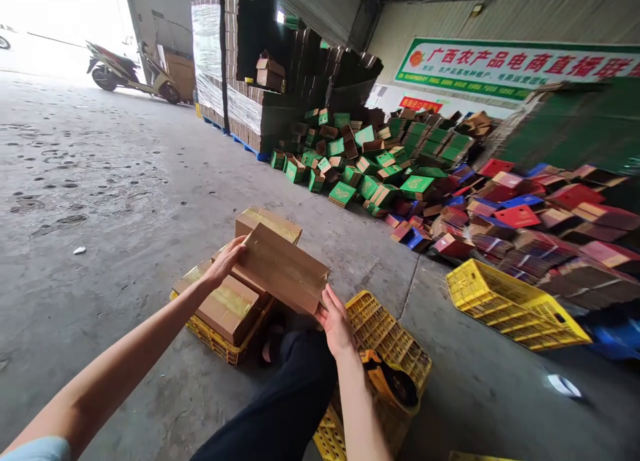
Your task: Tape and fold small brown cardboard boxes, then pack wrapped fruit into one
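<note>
Between my two hands is a brown cardboard box [283, 268], tilted, with shiny tape along it. My left hand [226, 260] grips its left end and my right hand [334, 318] its lower right corner. Just beyond and below it, more taped cardboard boxes [227, 304] sit on a yellow crate [215, 341]; another carton [270, 222] shows behind the held one. Beside my right forearm a yellow plastic crate [387, 331] stands bottom up, carrying a tape dispenser [393, 378] in orange and black.
A yellow basket [510, 308] lies at right, before heaped red and blue cartons [520, 214]. Green cartons [350, 161] are piled farther back, near wrapped pallet stacks [245, 108]. A scooter [133, 71] is parked by the doorway. Grey concrete floor [100, 201] extends left.
</note>
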`<state>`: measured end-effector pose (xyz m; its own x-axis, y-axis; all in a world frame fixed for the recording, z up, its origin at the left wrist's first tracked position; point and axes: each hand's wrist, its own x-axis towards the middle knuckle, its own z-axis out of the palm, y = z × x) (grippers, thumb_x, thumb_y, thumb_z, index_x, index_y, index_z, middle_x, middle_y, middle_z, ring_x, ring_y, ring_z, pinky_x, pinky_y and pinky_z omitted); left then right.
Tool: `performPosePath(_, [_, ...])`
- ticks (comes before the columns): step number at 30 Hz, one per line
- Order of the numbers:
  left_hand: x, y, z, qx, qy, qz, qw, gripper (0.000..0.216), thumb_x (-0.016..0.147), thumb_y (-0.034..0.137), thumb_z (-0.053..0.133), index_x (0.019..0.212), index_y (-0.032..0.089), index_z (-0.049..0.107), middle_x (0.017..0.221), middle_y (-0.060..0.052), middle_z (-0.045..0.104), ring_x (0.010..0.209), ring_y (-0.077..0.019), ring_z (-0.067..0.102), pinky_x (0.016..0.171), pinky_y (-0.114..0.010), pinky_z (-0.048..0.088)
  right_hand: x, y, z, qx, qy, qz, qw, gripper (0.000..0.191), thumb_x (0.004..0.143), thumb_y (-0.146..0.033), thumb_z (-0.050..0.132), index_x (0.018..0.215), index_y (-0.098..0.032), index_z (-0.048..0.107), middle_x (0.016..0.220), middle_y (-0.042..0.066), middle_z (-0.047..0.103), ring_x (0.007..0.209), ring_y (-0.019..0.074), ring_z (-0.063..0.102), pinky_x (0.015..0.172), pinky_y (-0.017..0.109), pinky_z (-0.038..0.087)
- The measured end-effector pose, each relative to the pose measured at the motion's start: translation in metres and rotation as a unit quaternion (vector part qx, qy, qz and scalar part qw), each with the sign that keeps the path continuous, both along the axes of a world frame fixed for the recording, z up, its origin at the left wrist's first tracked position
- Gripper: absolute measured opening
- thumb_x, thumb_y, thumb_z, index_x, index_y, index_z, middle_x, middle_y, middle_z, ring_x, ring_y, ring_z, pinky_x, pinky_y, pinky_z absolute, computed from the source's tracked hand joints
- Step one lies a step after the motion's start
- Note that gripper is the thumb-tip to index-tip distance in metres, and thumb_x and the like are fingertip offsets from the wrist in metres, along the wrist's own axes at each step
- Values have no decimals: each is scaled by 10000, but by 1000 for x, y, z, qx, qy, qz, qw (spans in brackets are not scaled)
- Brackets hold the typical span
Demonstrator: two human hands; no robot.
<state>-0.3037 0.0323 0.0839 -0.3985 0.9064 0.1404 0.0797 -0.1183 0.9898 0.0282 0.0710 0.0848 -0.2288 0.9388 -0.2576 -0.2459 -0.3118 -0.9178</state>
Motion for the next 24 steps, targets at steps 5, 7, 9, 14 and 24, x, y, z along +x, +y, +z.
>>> performPosePath(5, [-68,4,-18,-75,-57,70,993,711,730,548,658,1324,162,720,1171,-68,773,1053,-284,677,892,-352,528,-69,9,-16,-25,21,54,998,675,868,-434,818,1486,-312,577,1482,22,658,1304,203,667,1055,373,580])
performPosePath(7, [-86,10,-22,-92,-58,95,990,676,693,532,667,1258,169,746,1070,-43,771,962,-245,666,814,-306,516,-87,17,-20,-32,32,64,997,671,885,-463,795,1497,-309,567,1507,20,638,1300,206,668,1085,388,561])
performPosePath(9, [-98,19,-25,-106,-57,108,987,630,669,527,667,1181,171,757,963,-24,748,873,-213,640,734,-275,495,-101,27,-23,-33,38,79,996,680,902,-501,765,1516,-303,551,1508,28,637,1288,219,674,1099,408,549])
performPosePath(14, [-116,41,-36,-133,-58,126,981,467,627,532,664,941,189,711,690,40,571,646,-150,514,593,-242,427,-121,49,-28,-25,10,96,995,714,935,-567,684,1574,-313,492,1545,36,601,1344,233,629,1128,431,516])
performPosePath(24, [-136,56,-68,-178,-50,134,974,412,636,545,656,876,211,634,777,42,568,674,-137,537,639,-247,505,-131,59,-43,-12,-31,100,994,653,946,-675,620,1535,-408,534,1575,-19,567,1475,243,490,1159,490,467])
